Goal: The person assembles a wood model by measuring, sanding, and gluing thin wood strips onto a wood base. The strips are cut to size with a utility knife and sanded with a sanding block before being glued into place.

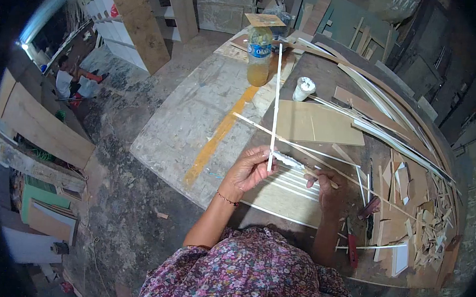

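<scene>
Fingers of the left hand (250,170) pinch the lower end of a long white strip (276,104), held upright above the workbench (196,119). Right hand (323,183) is curled around a small brush (302,166), its white-coated tip touching the strip's lower end, just beside the left fingers.

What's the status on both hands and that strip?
Left hand pinching long thin white strip, held upright. Right hand holding small brush against strip's lower end. Amber-filled plastic bottle stands behind, apart from strip.

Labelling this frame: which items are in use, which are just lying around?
In use: left hand holding thin white strip; right hand holding brush; strips on board.
Lying about: Oasis bottle, white pot, offcut pile, plywood sheet.
</scene>
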The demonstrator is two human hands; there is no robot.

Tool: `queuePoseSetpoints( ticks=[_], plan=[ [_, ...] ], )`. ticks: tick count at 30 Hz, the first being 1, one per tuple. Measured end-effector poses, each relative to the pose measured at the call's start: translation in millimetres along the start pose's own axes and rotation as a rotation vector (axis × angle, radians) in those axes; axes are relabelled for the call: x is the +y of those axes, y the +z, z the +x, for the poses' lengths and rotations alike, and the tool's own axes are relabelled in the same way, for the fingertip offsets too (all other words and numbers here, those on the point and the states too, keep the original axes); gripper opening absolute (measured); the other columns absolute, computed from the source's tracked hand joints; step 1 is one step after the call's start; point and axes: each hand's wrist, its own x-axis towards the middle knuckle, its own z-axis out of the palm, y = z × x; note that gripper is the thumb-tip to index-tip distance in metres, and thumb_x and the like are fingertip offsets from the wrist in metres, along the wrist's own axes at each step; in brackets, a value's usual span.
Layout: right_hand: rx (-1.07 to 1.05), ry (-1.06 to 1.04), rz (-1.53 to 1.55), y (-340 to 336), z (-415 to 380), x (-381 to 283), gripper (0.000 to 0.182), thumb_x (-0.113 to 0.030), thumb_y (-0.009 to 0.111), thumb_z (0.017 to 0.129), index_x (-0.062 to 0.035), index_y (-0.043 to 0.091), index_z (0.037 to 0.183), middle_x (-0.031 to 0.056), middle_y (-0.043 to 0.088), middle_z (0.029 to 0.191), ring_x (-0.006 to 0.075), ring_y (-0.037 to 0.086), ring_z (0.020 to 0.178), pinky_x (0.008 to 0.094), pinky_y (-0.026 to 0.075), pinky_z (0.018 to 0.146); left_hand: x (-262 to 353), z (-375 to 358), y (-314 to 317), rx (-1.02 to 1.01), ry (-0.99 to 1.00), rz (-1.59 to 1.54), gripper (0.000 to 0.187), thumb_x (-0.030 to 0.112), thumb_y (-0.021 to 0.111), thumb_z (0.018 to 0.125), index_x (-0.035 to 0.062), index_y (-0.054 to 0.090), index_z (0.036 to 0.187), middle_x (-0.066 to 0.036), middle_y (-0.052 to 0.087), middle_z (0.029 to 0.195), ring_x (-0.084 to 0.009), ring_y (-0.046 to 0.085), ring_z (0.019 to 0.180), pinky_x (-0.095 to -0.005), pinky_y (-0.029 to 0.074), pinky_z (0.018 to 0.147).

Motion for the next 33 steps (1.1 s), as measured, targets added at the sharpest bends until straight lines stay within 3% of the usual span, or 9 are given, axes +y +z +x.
queuePoseSetpoints(
  ticks=[3, 6, 14, 17, 23, 26, 33],
  plan=[
    [0.022, 0.036, 0.02, 5, -1, -3, 0.009, -0.002, 0.054, 0.076, 0.0039, 0.06, 0.078, 0.0107, 0.06, 0.068, 0.0192, 0.06, 0.062, 0.0317, 0.048, 0.062, 0, -2, 0, 0.011, 0.007, 0.021, 0.019, 0.007, 0.053, 0.081, -0.0053, 0.055, 0.095, -0.013, 0.059, 0.083, -0.0184, 0.058, 0.069, -0.0296, 0.05, 0.066],
    [0.024, 0.046, -0.013, 7, -2, -5, 0.01, -0.003, 0.054, 0.078, 0.004, 0.06, 0.078, 0.0111, 0.06, 0.068, 0.0199, 0.061, 0.063, 0.031, 0.048, 0.061, 3, -5, -1, 0.012, -0.014, 0.027, 0.02, 0.005, 0.053, 0.08, -0.0064, 0.053, 0.096, -0.014, 0.059, 0.082, -0.0201, 0.058, 0.075, -0.0326, 0.048, 0.072],
    [0.045, 0.079, -0.028, 4, -3, -7, 0.01, -0.003, 0.053, 0.077, 0.0048, 0.06, 0.076, 0.0125, 0.061, 0.067, 0.0201, 0.061, 0.063, 0.0314, 0.048, 0.062, 0, -1, -3, 0.05, -0.019, 0.047, 0.019, 0.006, 0.054, 0.08, -0.0061, 0.054, 0.094, -0.012, 0.059, 0.081, -0.0181, 0.058, 0.07, -0.0304, 0.05, 0.065],
    [0.022, 0.123, -0.033, 1, -5, -8, 0.011, -0.003, 0.054, 0.075, 0.0051, 0.061, 0.074, 0.0127, 0.061, 0.066, 0.0195, 0.061, 0.062, 0.0317, 0.048, 0.063, 0, 0, -6, 0.063, -0.025, 0.047, 0.019, 0.006, 0.054, 0.079, -0.0058, 0.054, 0.094, -0.011, 0.059, 0.081, -0.0183, 0.059, 0.069, -0.0297, 0.051, 0.062],
    [0.028, 0.011, -0.069, 1, -2, -2, 0.01, -0.005, 0.058, 0.069, 0.0024, 0.063, 0.075, 0.0104, 0.061, 0.066, 0.0185, 0.06, 0.063, 0.0312, 0.049, 0.064, 2, 1, -2, 0.1, 0.002, 0.018, 0.019, 0.006, 0.053, 0.08, -0.0057, 0.054, 0.094, -0.01, 0.059, 0.081, -0.0188, 0.059, 0.07, -0.0306, 0.052, 0.062],
    [0.028, -0.024, -0.28, 7, -4, -14, 0.01, -0.003, 0.059, 0.067, 0.0007, 0.063, 0.074, 0.0096, 0.062, 0.069, 0.0172, 0.06, 0.063, 0.0299, 0.048, 0.065, 3, 1, -4, 0.106, 0.011, -0.021, 0.019, 0.007, 0.053, 0.08, -0.0057, 0.054, 0.094, -0.01, 0.058, 0.082, -0.0183, 0.059, 0.069, -0.0304, 0.051, 0.062],
    [-0.121, 0.007, -0.218, -1, -6, -12, 0.009, -0.003, 0.059, 0.065, 0.0003, 0.063, 0.072, 0.0097, 0.062, 0.07, 0.0154, 0.06, 0.064, 0.029, 0.047, 0.065, 0, 7, -17, 0.142, 0.054, -0.082, 0.022, 0.009, 0.053, 0.081, -0.0055, 0.051, 0.098, -0.009, 0.055, 0.084, -0.017, 0.055, 0.069, -0.0301, 0.05, 0.06]
  ],
)
